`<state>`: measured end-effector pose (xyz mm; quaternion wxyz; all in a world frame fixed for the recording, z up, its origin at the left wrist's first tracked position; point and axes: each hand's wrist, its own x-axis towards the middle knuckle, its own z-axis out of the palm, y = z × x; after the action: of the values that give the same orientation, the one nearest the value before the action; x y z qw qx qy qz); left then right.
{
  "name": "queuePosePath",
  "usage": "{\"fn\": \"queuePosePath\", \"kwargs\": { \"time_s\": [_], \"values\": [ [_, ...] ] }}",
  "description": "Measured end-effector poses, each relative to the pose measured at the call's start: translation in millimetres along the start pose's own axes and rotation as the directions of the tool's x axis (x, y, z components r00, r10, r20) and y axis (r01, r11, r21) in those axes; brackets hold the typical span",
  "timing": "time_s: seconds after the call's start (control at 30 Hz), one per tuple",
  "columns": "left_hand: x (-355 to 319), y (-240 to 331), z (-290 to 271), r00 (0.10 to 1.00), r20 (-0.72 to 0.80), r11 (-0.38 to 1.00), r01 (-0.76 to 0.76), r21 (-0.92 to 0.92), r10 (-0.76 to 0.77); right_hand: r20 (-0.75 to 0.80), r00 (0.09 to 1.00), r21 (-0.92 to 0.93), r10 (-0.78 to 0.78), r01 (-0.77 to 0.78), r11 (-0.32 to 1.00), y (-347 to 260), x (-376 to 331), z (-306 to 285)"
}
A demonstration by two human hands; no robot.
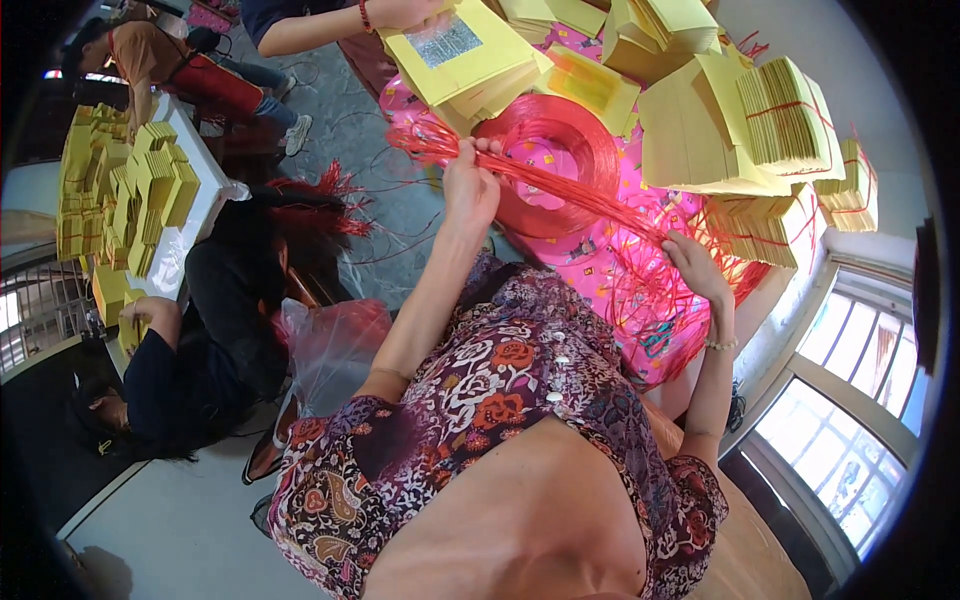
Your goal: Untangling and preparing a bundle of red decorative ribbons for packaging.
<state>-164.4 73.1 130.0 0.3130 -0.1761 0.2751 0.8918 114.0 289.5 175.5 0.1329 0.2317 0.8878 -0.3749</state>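
A long bundle of red plastic string (575, 193) stretches between my two hands. My left hand (470, 185) is closed round it towards the left end, where loose strands fan out past the fingers. Further right, my right hand (697, 268) pinches the other part of the bundle, and more strands trail down below it. Beneath the bundle lies a thick coil of red string (600, 140) on a pink patterned cloth (590, 262). Tangled loose red strands (650, 310) cover the cloth near my right hand.
Yellow paper stacks (700, 125) stand across the far and right side of the table, some tied with red string. A co-worker's hand (398, 12) rests by a yellow stack (470, 60). At left, two people work beside a white table (205, 215) holding yellow bundles.
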Motion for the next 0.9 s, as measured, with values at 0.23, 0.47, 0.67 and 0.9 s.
{"fn": "queuePosePath", "kwargs": {
  "time_s": [0.23,0.47,0.67,0.9],
  "values": [
    [-9,2,14,0.984,0.148,0.995,-0.096,0.005,0.094,0.140,0.985,0.078,0.099,-0.110,0.991,59,0,26],
    [-38,4,34,0.931,0.363,0.932,-0.097,0.349,-0.039,0.371,0.893,0.021,0.256,-0.283,0.959,55,11,24],
    [-63,18,59,0.780,0.500,0.817,0.027,0.576,-0.377,-0.168,0.971,0.241,-0.168,0.205,0.948,-37,34,-25],
    [-72,21,70,0.600,0.563,0.712,0.015,0.702,-0.568,-0.435,0.818,0.144,-0.377,0.477,0.867,-155,82,-20]
  ]
}}
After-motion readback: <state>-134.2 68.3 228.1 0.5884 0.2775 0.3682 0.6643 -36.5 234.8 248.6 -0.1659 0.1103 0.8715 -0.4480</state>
